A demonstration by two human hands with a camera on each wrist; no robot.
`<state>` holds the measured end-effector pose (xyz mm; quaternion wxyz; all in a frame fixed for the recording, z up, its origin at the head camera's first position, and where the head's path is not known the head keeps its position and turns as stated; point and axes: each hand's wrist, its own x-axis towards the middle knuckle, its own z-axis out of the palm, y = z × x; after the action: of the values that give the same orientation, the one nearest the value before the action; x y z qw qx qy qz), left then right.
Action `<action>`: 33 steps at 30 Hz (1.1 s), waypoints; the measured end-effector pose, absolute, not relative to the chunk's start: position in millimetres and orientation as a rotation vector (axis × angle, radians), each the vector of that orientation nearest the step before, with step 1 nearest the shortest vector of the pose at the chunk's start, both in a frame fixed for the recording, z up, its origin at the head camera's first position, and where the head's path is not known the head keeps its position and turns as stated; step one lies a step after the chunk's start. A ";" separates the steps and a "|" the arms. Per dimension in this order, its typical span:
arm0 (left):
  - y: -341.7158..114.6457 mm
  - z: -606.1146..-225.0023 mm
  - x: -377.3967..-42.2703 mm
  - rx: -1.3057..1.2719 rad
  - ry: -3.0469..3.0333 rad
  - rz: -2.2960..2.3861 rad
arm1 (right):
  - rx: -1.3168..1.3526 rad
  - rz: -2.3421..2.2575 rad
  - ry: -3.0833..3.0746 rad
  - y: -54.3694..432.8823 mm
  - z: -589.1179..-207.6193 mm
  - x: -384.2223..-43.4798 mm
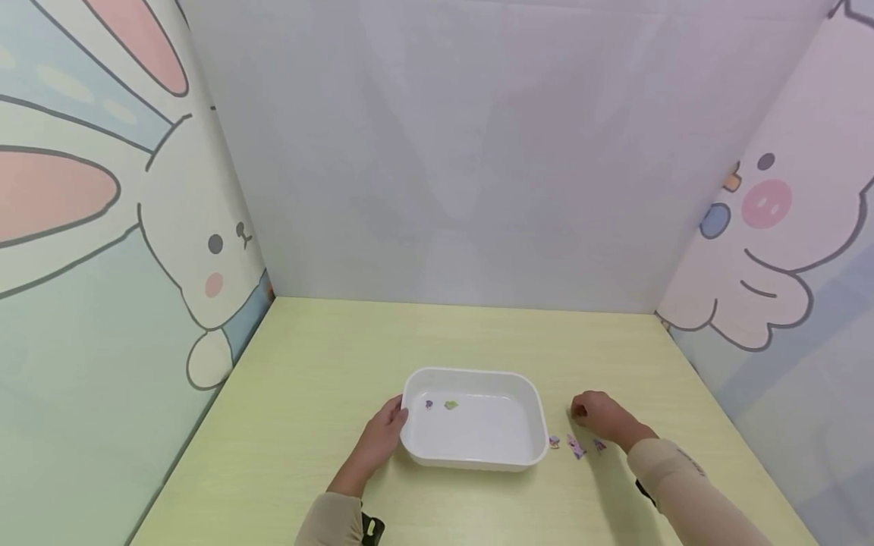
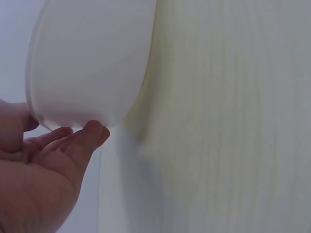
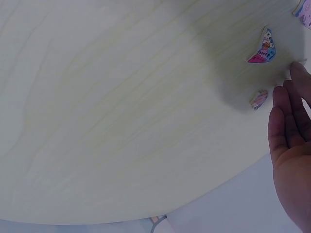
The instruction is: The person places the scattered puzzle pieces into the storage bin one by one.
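A white rectangular plastic tray [image 1: 474, 455] sits on the table, with two small colourful cutouts [image 1: 451, 405] inside, toward its back left. My left hand [image 1: 384, 431] holds the tray's left end, thumb at the rim and fingers against the outer wall, as the left wrist view shows. Right of the tray, my right hand [image 1: 604, 417] is low over the table, thumb and fingertips close together. A thin pale edge shows by the thumb tip; I cannot tell whether it is a held piece. Near these fingers lie a crescent-shaped printed cutout [image 3: 265, 47] and a smaller pinkish one [image 3: 259, 99].
Three small printed cutouts lie in a row between the tray and my right forearm, the middle one [image 1: 576, 446] longest. The pale yellow wood-grain table [image 1: 328, 349] is bordered by a plain grey wall [image 1: 444, 189] behind and cartoon-printed walls at both sides.
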<state>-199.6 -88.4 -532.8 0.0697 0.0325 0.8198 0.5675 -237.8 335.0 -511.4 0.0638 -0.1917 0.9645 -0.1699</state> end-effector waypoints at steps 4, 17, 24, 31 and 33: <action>-88.6 -532.9 -199.8 0.102 2.463 1.711 | -0.567 -0.519 2.897 336.0 -512.1 -238.6; -89.0 -535.0 -200.8 0.104 2.457 1.719 | -0.517 -0.553 2.888 328.9 -517.5 -243.4; -88.6 -534.6 -201.9 0.096 2.461 1.718 | -0.491 -0.567 2.884 328.6 -517.4 -241.8; -88.8 -535.6 -202.2 0.092 2.462 1.716 | -0.383 -0.570 2.894 328.6 -517.5 -240.0; -88.4 -535.4 -202.1 0.088 2.457 1.715 | -0.373 -0.564 2.897 328.9 -517.2 -239.7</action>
<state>-202.1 -88.4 -535.4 0.0717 0.0294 0.8175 0.5706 -239.7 328.9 -517.2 0.0832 -0.1251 0.9705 -0.1888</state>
